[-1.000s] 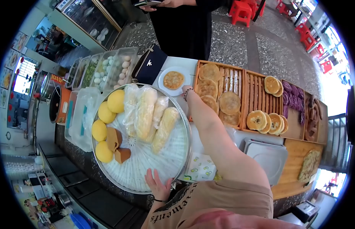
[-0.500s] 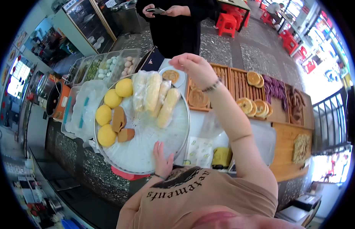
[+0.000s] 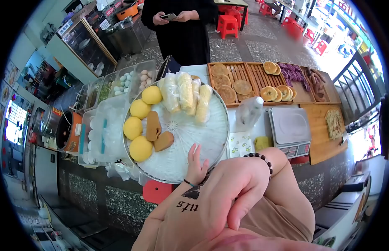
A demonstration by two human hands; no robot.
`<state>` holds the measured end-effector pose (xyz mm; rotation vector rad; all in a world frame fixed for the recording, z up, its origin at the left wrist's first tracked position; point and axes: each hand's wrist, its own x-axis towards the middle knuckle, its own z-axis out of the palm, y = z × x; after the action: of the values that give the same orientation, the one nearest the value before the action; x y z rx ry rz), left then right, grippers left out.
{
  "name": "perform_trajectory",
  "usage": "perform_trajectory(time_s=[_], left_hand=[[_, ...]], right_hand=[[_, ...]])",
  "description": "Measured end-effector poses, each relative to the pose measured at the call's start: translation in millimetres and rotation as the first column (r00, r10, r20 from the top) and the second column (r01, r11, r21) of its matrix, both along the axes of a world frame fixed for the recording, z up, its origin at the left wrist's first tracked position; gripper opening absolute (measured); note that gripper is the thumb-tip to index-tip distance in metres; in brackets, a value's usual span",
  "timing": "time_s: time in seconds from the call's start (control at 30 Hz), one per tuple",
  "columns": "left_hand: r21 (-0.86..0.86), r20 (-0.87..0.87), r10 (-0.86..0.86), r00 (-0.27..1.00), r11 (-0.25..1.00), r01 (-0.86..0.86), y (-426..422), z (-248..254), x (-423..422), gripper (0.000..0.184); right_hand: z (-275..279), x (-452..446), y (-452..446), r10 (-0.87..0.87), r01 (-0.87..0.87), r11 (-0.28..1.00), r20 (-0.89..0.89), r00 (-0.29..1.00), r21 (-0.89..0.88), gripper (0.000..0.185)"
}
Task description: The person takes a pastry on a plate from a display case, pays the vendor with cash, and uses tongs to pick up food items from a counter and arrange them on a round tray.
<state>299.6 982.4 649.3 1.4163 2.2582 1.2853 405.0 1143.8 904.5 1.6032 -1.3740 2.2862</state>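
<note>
My left hand (image 3: 197, 168) lies with fingers spread over the near edge of a round, white-lined tray (image 3: 194, 138). Close to my face, in the foreground, my right hand (image 3: 240, 190) is bent downward, its fingers together and the thumb near them. Its fingertips are partly hidden, and I cannot make out what they hold. Round yellow buns (image 3: 140, 108) line the tray's left side, beside brown wedge-shaped cake pieces (image 3: 153, 126). Long pale yellow pieces in clear plastic (image 3: 186, 90) lie at the tray's far side.
Wooden trays (image 3: 256, 75) hold flat round cakes (image 3: 242, 87) and purple strips (image 3: 291, 72). A scale (image 3: 289, 125) stands to the right, beside a clear plastic bottle (image 3: 249, 112). Egg bins (image 3: 124, 81) stand at the back left. A person (image 3: 177, 33) across the counter holds a phone.
My right hand has drawn back from above the tray's far edge to near my face. My left hand stays at the tray's near edge. The view has shifted.
</note>
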Motion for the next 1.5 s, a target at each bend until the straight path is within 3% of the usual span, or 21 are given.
perform_trajectory(time_s=[0.1, 0.13, 0.17, 0.2, 0.23, 0.3, 0.37, 0.47, 0.5, 0.57, 0.63, 0.7, 0.73, 0.97, 1.07, 1.13, 1.2, 1.27, 1.3, 1.37, 1.5], left_hand=[[-0.013, -0.146, -0.054, 0.988, 0.999, 0.053, -10.3, 1.8, -6.6, 0.06], [-0.019, -0.14, -0.056, 0.989, 0.998, 0.054, -7.8, 8.2, -12.4, 0.06], [-0.024, 0.12, -0.148, 0.982, 0.988, 0.152, 5.4, 29.7, -16.8, 0.06], [-0.006, 0.379, -0.224, 0.898, 0.969, 0.245, 8.0, 37.5, -13.0, 0.06], [0.024, -0.134, -0.158, 0.978, 0.986, 0.162, -7.4, -16.0, -9.9, 0.059], [0.053, -0.185, -0.016, 0.983, 0.998, 0.026, -11.3, -24.5, -7.1, 0.061], [0.032, -0.195, -0.052, 0.979, 0.998, 0.059, -11.5, -28.6, -10.0, 0.064], [-0.058, -0.271, -0.164, 0.948, 0.986, 0.154, -13.2, -36.9, -11.1, 0.07], [-0.11, -0.35, -0.24, 0.906, 0.971, 0.214, -9.2, -39.1, -13.5, 0.072], [-0.089, -0.255, -0.215, 0.943, 0.976, 0.199, -11.6, -43.5, -11.3, 0.073], [-0.062, -0.173, -0.219, 0.96, 0.975, 0.211, -9.2, -46.1, -14.9, 0.074], [-0.071, -0.164, -0.161, 0.973, 0.986, 0.151, -7.4, -52.0, -12.3, 0.075], [-0.078, -0.221, -0.157, 0.963, 0.987, 0.143, -5.7, -52.7, -10.2, 0.071], [-0.086, -0.261, -0.169, 0.95, 0.985, 0.151, -8.6, -52.9, -6.6, 0.065], [-0.094, -0.266, -0.101, 0.959, 0.992, 0.078, -12.8, -59.2, -13.3, 0.064], [-0.08, -0.186, -0.15, 0.971, 0.987, 0.137, -10.1, -60.1, -13.4, 0.064], [-0.064, -0.196, -0.114, 0.974, 0.993, 0.103, -9.7, -64.3, -16.4, 0.064], [-0.049, -0.21, -0.093, 0.973, 0.995, 0.084, -13.0, -66.6, -18.3, 0.064], [-0.052, -0.209, -0.117, 0.971, 0.993, 0.109, -12.6, -67.1, -19.5, 0.064], [-0.056, -0.202, -0.105, 0.974, 0.994, 0.096, -14.7, -66.2, -20.8, 0.064], [-0.061, -0.212, -0.101, 0.972, 0.994, 0.09, -16.7, -63.2, -21.9, 0.065]], right_hand=[[-10.2, -3.3, -4.0, -0.045, 0.045, 0.999, 0.024, 0.999, 0.008, 0.014], [-21.8, -5.5, -7.0, -0.21, 0.207, 0.978, 0.084, 0.974, 0.038, 0.012], [-39.1, -9.1, -9.8, -0.371, 0.363, 0.929, 0.146, 0.917, 0.078, 0.012], [-60.3, -17.4, -10.3, -0.655, 0.59, 0.732, 0.113, 0.748, 0.341, 0.012], [-88.8, -26.8, -12.0, -0.856, 0.71, 0.424, -0.006, 0.516, 0.563, 0.014], [-176.4, -40.8, -11.3, -0.887, 0.724, -0.171, -0.424, 0.182, 0.668, 0.017], [-255.9, -36.0, -25.1, -0.905, 0.449, -0.228, -0.358, 0.229, 0.864, 0.025], [-288.4, -29.9, -51.0, -0.892, 0.457, -0.335, -0.433, 0.127, 0.824, 0.02], [-295.1, -37.2, -50.6, -0.89, 0.452, -0.342, -0.438, 0.124, 0.824, 0.02], [-302.4, -51.1, -58.0, -0.913, 0.25, -0.34, -0.382, 0.144, 0.907, 0.016], [-299.6, -53.7, -57.0, -0.925, 0.298, -0.321, -0.365, 0.108, 0.899, 0.015], [-310.2, -54.7, -49.3, -0.897, 0.307, -0.283, -0.364, 0.251, 0.909, 0.014], [-316.8, -53.7, -48.0, -0.892, 0.339, -0.285, -0.378, 0.247, 0.896, 0.015], [-309.6, -45.5, -57.2, -0.971, 0.386, -0.171, -0.221, 0.088, 0.906, 0.02], [-311.3, -56.6, -56.3, -0.953, 0.344, -0.147, -0.226, 0.204, 0.927, 0.019], [-309.4, -56.4, -55.0, -0.906, 0.242, -0.25, -0.315, 0.284, 0.937, 0.018], [-314.8, -60.7, -54.8, -0.914, 0.219, -0.238, -0.295, 0.28, 0.946, 0.018], [-326.1, -61.0, -57.1, -0.938, 0.271, -0.244, -0.297, 0.177, 0.931, 0.019], [-325.1, -62.7, -57.2, -0.928, 0.294, -0.239, -0.307, 0.212, 0.926, 0.019], [-325.4, -61.4, -63.1, -0.946, 0.351, -0.275, -0.318, 0.069, 0.895, 0.019], [-331.9, -69.6, -64.8, -0.93, 0.348, -0.288, -0.347, 0.123, 0.892, 0.021]])
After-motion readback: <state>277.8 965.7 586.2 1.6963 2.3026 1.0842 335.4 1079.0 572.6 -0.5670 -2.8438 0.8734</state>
